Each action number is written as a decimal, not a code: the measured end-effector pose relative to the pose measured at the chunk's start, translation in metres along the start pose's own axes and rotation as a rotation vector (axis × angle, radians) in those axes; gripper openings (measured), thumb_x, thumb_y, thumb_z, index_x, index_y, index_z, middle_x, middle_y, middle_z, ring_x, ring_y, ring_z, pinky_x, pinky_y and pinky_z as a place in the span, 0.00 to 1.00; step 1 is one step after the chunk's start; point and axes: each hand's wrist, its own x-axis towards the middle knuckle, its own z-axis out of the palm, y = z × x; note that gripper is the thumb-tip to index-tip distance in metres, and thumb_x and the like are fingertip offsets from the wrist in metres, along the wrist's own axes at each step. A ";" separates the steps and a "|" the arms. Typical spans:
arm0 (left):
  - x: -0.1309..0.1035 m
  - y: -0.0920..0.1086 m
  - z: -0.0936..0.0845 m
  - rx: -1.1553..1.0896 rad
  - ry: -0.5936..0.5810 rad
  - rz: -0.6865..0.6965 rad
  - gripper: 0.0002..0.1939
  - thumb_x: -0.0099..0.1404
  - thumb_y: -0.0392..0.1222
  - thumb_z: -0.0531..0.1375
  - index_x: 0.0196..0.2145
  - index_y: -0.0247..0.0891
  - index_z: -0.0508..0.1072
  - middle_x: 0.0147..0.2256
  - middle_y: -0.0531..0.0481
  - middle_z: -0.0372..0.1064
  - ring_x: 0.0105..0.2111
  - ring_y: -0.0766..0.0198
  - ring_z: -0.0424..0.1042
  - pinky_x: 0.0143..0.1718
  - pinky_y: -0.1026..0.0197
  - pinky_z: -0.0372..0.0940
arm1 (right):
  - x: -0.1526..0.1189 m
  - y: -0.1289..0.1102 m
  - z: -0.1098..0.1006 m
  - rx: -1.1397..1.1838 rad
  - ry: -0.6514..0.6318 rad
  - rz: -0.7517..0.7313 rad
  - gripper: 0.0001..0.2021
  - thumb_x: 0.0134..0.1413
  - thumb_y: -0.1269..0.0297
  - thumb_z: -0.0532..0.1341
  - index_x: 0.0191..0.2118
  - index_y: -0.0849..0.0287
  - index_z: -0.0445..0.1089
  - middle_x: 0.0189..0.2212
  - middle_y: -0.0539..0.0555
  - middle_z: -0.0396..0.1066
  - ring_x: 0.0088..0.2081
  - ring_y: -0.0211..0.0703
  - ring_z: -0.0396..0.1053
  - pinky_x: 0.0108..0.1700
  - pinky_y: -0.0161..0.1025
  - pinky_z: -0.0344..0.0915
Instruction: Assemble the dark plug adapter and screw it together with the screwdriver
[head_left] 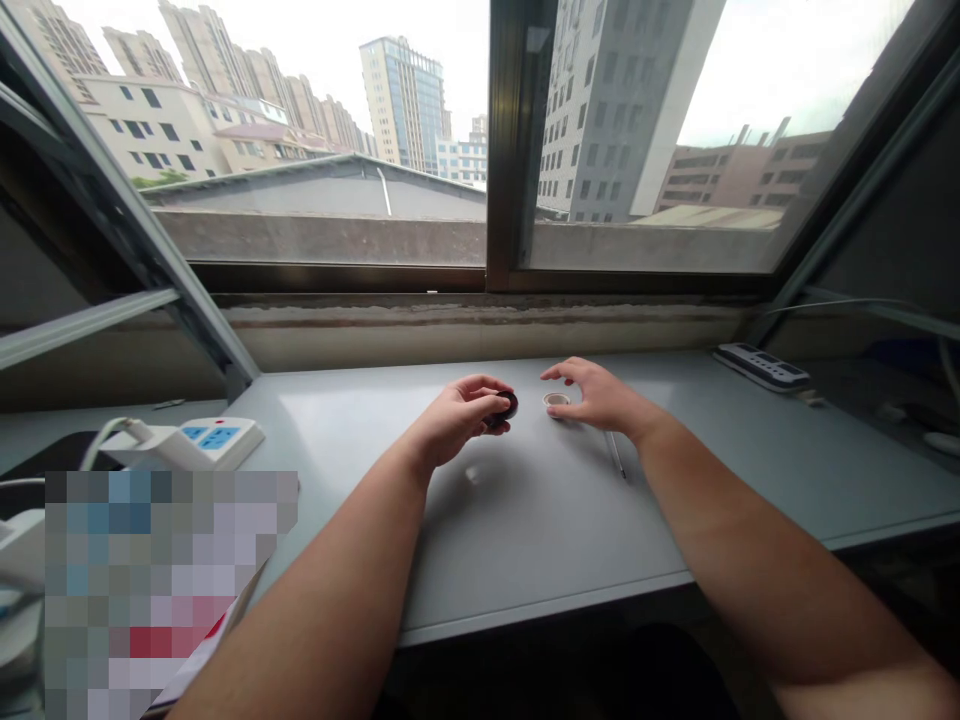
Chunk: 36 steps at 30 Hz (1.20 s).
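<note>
My left hand (466,415) is closed around a small round black object (508,405), held above the grey table (555,540). To its right, my right hand (589,395) has its thumb and fingers apart, at a small round white-rimmed item (556,400). The thumb overlaps that item's lower edge; whether it touches cannot be made out. A thin pen-like tool (616,455) lies on the table just below my right wrist, partly hidden by it.
On the left are a white power strip (225,440) with blue sockets, plugs and a blurred-out area. Another power strip (761,368) lies at the back right. A window (337,130) rises behind the table, with metal frame bars on both sides.
</note>
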 end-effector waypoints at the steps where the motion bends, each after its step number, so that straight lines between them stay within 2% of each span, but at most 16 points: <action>1: 0.000 -0.001 0.000 0.006 -0.013 0.012 0.19 0.54 0.45 0.73 0.41 0.36 0.77 0.34 0.49 0.75 0.28 0.63 0.77 0.36 0.58 0.69 | -0.001 -0.005 0.000 0.082 0.020 -0.055 0.22 0.51 0.59 0.71 0.53 0.54 0.76 0.51 0.58 0.76 0.47 0.51 0.74 0.51 0.47 0.71; 4: 0.001 -0.004 -0.001 0.001 -0.043 0.073 0.23 0.55 0.47 0.75 0.45 0.36 0.77 0.37 0.46 0.77 0.32 0.62 0.78 0.41 0.55 0.71 | -0.002 -0.023 0.006 0.444 -0.009 -0.147 0.18 0.56 0.55 0.70 0.50 0.57 0.77 0.45 0.58 0.79 0.44 0.48 0.76 0.50 0.47 0.74; 6: 0.003 -0.007 -0.001 -0.016 -0.044 0.129 0.25 0.54 0.46 0.76 0.48 0.37 0.77 0.42 0.44 0.77 0.35 0.60 0.79 0.43 0.53 0.72 | -0.003 -0.032 0.014 0.639 -0.036 -0.159 0.18 0.55 0.56 0.71 0.50 0.58 0.77 0.43 0.58 0.80 0.43 0.48 0.78 0.52 0.48 0.75; 8: 0.005 -0.009 -0.001 -0.034 -0.026 0.194 0.25 0.54 0.46 0.76 0.47 0.37 0.76 0.44 0.45 0.77 0.36 0.60 0.79 0.44 0.53 0.72 | -0.002 -0.037 0.023 0.751 0.003 -0.145 0.18 0.53 0.58 0.73 0.48 0.59 0.77 0.43 0.58 0.81 0.43 0.48 0.80 0.53 0.50 0.75; 12: 0.007 -0.011 0.001 -0.067 0.026 0.300 0.21 0.55 0.45 0.76 0.43 0.36 0.78 0.44 0.46 0.77 0.38 0.62 0.79 0.46 0.54 0.72 | 0.000 -0.040 0.035 0.878 0.152 -0.127 0.16 0.51 0.59 0.75 0.44 0.58 0.78 0.43 0.58 0.81 0.43 0.49 0.80 0.53 0.50 0.76; 15: 0.007 -0.011 0.004 -0.112 0.055 0.326 0.20 0.55 0.44 0.76 0.43 0.36 0.79 0.44 0.46 0.79 0.39 0.61 0.79 0.48 0.53 0.73 | 0.002 -0.041 0.040 0.905 0.229 -0.153 0.13 0.52 0.58 0.74 0.41 0.58 0.79 0.44 0.58 0.81 0.46 0.48 0.79 0.54 0.49 0.76; 20: 0.006 -0.009 0.005 -0.123 0.081 0.324 0.20 0.53 0.44 0.77 0.43 0.36 0.81 0.43 0.45 0.80 0.39 0.60 0.79 0.49 0.51 0.73 | 0.002 -0.042 0.041 0.926 0.172 -0.133 0.16 0.51 0.59 0.75 0.44 0.57 0.78 0.43 0.57 0.81 0.44 0.48 0.80 0.52 0.49 0.77; 24: 0.007 -0.010 0.004 -0.115 0.084 0.300 0.22 0.54 0.45 0.77 0.44 0.36 0.81 0.42 0.44 0.80 0.39 0.59 0.79 0.50 0.49 0.74 | 0.001 -0.044 0.036 0.832 0.162 -0.117 0.17 0.52 0.56 0.73 0.45 0.57 0.77 0.42 0.57 0.80 0.44 0.49 0.79 0.52 0.50 0.76; 28: 0.007 -0.011 0.002 -0.123 0.114 0.245 0.25 0.53 0.46 0.77 0.46 0.35 0.80 0.45 0.43 0.79 0.41 0.59 0.79 0.52 0.48 0.72 | 0.001 -0.036 0.018 0.455 0.197 -0.107 0.15 0.57 0.55 0.68 0.48 0.54 0.77 0.48 0.57 0.77 0.49 0.50 0.76 0.51 0.48 0.73; 31: 0.006 -0.009 0.002 -0.039 0.106 0.172 0.28 0.49 0.43 0.79 0.47 0.35 0.79 0.47 0.41 0.79 0.42 0.58 0.78 0.48 0.52 0.72 | 0.000 -0.015 0.007 0.171 0.214 0.033 0.22 0.53 0.58 0.69 0.55 0.53 0.72 0.52 0.58 0.74 0.48 0.51 0.74 0.49 0.47 0.72; 33: 0.006 -0.009 0.002 0.013 0.101 0.151 0.30 0.47 0.41 0.79 0.47 0.34 0.79 0.48 0.40 0.79 0.43 0.57 0.77 0.45 0.55 0.71 | -0.001 0.000 0.004 0.045 0.091 0.117 0.28 0.47 0.58 0.72 0.56 0.51 0.72 0.52 0.59 0.73 0.46 0.52 0.74 0.47 0.46 0.71; 36: 0.006 -0.009 0.002 0.035 0.106 0.155 0.30 0.46 0.41 0.79 0.46 0.34 0.79 0.48 0.40 0.79 0.44 0.57 0.76 0.44 0.56 0.70 | -0.001 0.013 0.006 -0.006 -0.088 0.173 0.22 0.45 0.64 0.71 0.50 0.52 0.77 0.44 0.56 0.77 0.39 0.47 0.75 0.41 0.42 0.70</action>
